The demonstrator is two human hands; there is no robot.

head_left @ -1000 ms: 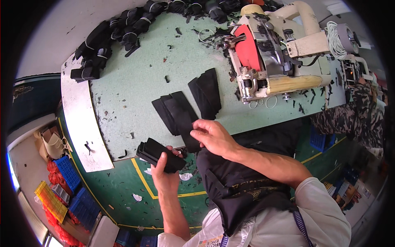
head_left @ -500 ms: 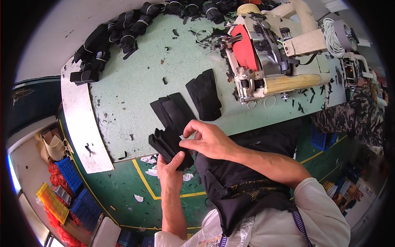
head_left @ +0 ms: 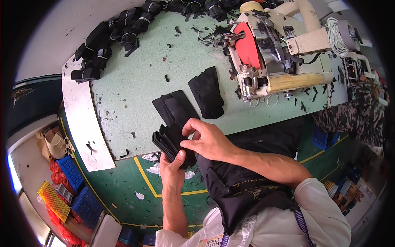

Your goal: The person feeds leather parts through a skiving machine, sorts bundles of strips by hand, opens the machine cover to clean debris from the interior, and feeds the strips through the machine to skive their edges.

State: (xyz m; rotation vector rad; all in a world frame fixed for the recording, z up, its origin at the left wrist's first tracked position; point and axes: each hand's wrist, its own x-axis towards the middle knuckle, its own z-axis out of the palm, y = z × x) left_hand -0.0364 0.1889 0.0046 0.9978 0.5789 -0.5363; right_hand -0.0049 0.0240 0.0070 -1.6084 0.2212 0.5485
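Note:
A thick stack of black fabric pieces (head_left: 170, 136) is held at the table's front edge by my left hand (head_left: 173, 166). Its thumb presses on the near face, and the layered ends fan out at the upper left. My right hand (head_left: 207, 138) is at the right side of that stack, fingers curled, with a gap between thumb and index fingertip. Just beyond, a fanned pile of black pieces (head_left: 177, 108) lies on the table, its near end partly behind the held stack. A second black pile (head_left: 207, 92) lies to its right.
The green tabletop (head_left: 135, 82) carries scraps. Tied black bundles (head_left: 129, 26) line its far left edge. A machine with a red plate (head_left: 247, 47) stands at the right. Blue crates (head_left: 87, 206) sit at lower left. Another person's camouflage clothing (head_left: 349, 117) shows at right.
The view has shifted slightly. My right thumb and index finger are a little closer together beside the stack. My left hand keeps its grip on the fabric pieces.

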